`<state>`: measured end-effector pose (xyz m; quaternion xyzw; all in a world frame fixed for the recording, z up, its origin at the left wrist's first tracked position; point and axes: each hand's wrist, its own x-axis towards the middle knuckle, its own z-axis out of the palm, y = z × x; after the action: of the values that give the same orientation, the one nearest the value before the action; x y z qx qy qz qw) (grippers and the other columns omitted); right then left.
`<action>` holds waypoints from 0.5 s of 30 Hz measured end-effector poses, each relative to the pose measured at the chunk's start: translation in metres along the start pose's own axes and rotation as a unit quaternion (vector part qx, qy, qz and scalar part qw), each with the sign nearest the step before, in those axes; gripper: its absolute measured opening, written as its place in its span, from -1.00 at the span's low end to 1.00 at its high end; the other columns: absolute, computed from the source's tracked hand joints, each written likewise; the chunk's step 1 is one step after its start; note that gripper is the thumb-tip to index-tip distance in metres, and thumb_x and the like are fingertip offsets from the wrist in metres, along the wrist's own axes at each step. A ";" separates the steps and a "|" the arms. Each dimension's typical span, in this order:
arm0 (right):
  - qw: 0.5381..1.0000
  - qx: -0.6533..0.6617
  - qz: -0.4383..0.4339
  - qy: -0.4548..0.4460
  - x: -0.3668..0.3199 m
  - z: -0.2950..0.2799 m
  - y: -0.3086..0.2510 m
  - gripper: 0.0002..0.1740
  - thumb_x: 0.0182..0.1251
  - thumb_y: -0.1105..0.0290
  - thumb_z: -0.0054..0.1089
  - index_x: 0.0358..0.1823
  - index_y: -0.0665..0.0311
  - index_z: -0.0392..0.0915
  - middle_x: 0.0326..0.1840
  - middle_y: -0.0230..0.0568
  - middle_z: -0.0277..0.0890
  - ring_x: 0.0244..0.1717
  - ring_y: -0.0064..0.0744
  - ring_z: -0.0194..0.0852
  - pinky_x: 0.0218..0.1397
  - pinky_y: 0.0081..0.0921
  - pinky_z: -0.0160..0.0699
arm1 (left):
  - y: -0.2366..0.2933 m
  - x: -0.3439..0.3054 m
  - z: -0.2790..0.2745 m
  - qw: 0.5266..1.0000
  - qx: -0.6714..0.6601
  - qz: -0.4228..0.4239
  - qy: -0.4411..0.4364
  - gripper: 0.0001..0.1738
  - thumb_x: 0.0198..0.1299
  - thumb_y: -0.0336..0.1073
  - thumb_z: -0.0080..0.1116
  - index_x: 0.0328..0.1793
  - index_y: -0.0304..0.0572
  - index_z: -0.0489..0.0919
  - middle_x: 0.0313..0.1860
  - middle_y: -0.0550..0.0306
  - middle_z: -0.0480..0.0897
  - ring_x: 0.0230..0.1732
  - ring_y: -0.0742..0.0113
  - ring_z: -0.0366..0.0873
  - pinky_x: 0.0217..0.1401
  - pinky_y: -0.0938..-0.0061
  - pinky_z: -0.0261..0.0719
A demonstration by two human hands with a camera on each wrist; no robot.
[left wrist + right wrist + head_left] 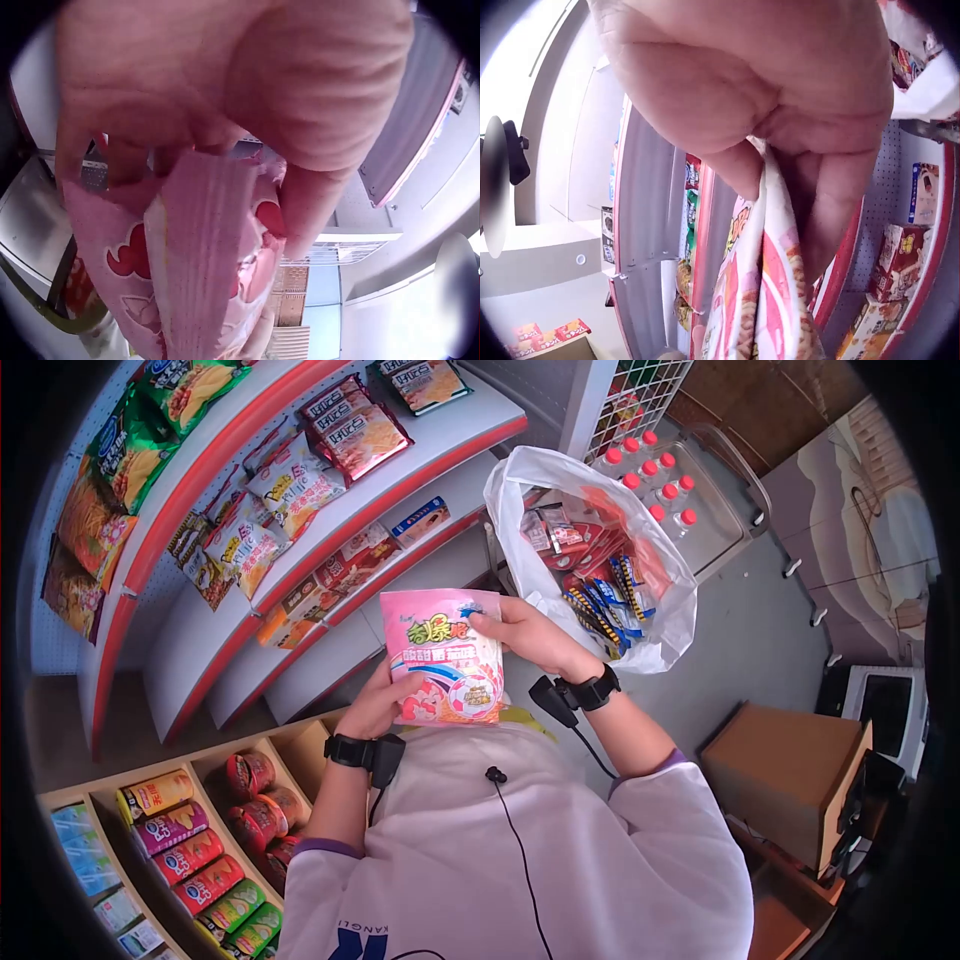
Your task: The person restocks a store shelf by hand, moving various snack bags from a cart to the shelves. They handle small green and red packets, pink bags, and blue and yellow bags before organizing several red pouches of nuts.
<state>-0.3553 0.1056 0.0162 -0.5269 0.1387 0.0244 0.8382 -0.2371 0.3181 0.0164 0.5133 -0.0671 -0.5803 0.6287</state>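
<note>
A pink snack bag (pixel 446 660) with Chinese lettering is held in front of the body, its printed face up. My left hand (pixel 374 698) grips its lower left side, thumb across the front and the other fingers behind. At the upper right edge, my right hand (pixel 538 637) pinches the same bag, thumb on the front. The left wrist view shows the bag's crimped seam (pixel 202 247) just beyond the palm. In the right wrist view the bag (pixel 761 300) hangs edge-on between thumb and fingers.
Tiered curved shelves (pixel 440 455) with snack packets stand ahead and left. A white plastic bag (pixel 680 622) holding several packets sits ahead right, beside red-capped bottles (pixel 655 485). Wooden bins (pixel 110 820) with chip canisters lie lower left; a cardboard box (pixel 780 770) stands at right.
</note>
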 end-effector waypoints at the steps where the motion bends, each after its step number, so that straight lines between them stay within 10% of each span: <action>1: 0.999 -0.041 -0.020 -0.011 0.003 -0.001 0.003 -0.61 0.40 0.29 -0.07 0.14 0.39 0.36 -0.07 -0.30 0.52 -0.08 -0.60 0.45 0.01 -0.58 0.42 | -0.002 -0.001 -0.002 1.000 0.001 -0.002 0.000 -0.36 0.14 -0.34 0.18 0.32 -0.26 0.18 0.19 0.06 0.40 0.17 0.31 0.40 0.19 0.39 0.39; 15: 0.996 -0.084 0.010 -0.031 -0.003 0.000 0.021 -0.62 0.26 0.23 0.16 0.01 0.31 0.45 -0.28 -0.35 0.54 -0.37 -0.66 0.46 -0.38 -0.69 0.48 | 0.003 -0.010 -0.006 0.994 0.058 0.087 0.043 -0.21 -0.01 -0.51 0.27 0.36 -0.24 0.12 0.19 0.06 0.39 0.17 0.31 0.39 0.21 0.39 0.38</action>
<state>-0.3625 0.1154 -0.0013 -0.5933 0.1158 0.0606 0.7943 -0.2343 0.3287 0.0212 0.5652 -0.1178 -0.4965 0.6482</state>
